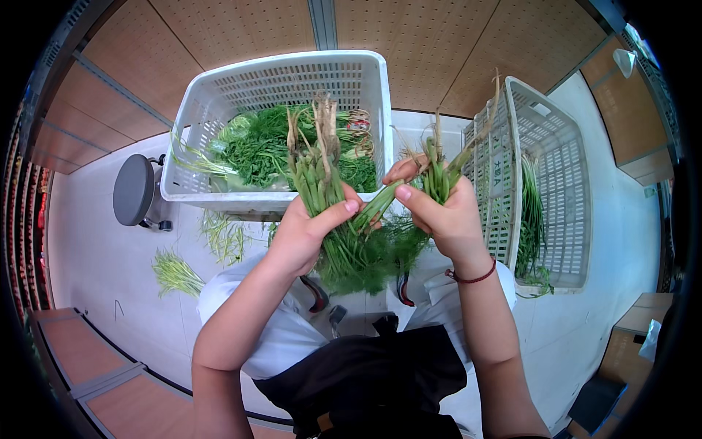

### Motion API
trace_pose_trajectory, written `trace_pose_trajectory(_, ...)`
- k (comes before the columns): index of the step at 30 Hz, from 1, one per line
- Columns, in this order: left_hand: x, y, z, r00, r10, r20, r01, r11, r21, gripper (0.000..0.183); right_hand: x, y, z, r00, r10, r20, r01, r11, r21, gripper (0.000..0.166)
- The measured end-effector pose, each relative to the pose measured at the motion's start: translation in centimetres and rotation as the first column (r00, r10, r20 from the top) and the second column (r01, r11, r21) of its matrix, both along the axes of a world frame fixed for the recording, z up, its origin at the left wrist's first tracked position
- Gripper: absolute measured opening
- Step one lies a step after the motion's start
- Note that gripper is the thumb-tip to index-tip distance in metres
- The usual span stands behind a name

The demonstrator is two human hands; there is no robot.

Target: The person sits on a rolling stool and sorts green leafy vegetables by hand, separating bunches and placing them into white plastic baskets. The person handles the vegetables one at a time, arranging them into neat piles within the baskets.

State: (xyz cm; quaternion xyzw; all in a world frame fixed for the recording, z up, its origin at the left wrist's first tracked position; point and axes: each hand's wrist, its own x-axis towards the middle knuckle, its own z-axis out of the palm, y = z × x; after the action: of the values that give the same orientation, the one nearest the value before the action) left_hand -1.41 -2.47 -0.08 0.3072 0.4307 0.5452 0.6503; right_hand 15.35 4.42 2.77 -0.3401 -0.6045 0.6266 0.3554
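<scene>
My left hand [321, 219] grips a thick bunch of feathery green herb [318, 181], perhaps dill or fennel, its pale soil-marked roots pointing up and its fronds hanging below. In my right hand [447, 211] is a smaller bunch of similar rooted stems [439, 175]. Between thumb and fingers, that hand also pinches a few loose stalks [378, 207] lying between the two bunches. Just beyond my hands stands a white plastic crate [181, 144] holding leafy herbs [252, 148], some with roots and a red tie. The fronds partly hide my lap.
A second white crate [513, 164] with long green stalks [531, 214] stands at the right. A round grey stool [133, 189] is at the left. Pale stems [175, 273] and scattered trimmings [225, 236] lie on the floor. Perforated wooden panels [411, 49] rise behind the crates.
</scene>
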Motion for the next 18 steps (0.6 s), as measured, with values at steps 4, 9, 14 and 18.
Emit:
trace_pose_trajectory(4, 0.3, -0.2, 0.8, 0.989, -0.111, 0.101, 0.115, 0.993, -0.035, 0.013, 0.5, 0.3, 1.0, 0.98, 0.192, -0.044, -0.196, 0.973, -0.118, 0.017)
trace_pose_trajectory(9, 0.2, -0.1, 0.4, 0.996, -0.078, 0.048, 0.075, 0.996, 0.043, 0.016, 1.7, 0.9, 0.8, 0.979, 0.199, -0.053, -0.202, 0.977, -0.063, 0.016)
trace_pose_trajectory(14, -0.6, 0.0, 0.6, 0.99, 0.087, 0.113, -0.098, 0.99, 0.1, 0.013, 3.6, 2.0, 0.3, 0.879, 0.101, -0.466, -0.085, 0.995, 0.054, 0.023)
trace_pose_trajectory(18, -2.2, -0.2, 0.7, 0.956, 0.263, 0.128, -0.278, 0.953, 0.118, 0.012, 5.4, 2.9, 0.6, 0.753, 0.022, -0.657, -0.021, 1.0, 0.01, 0.026)
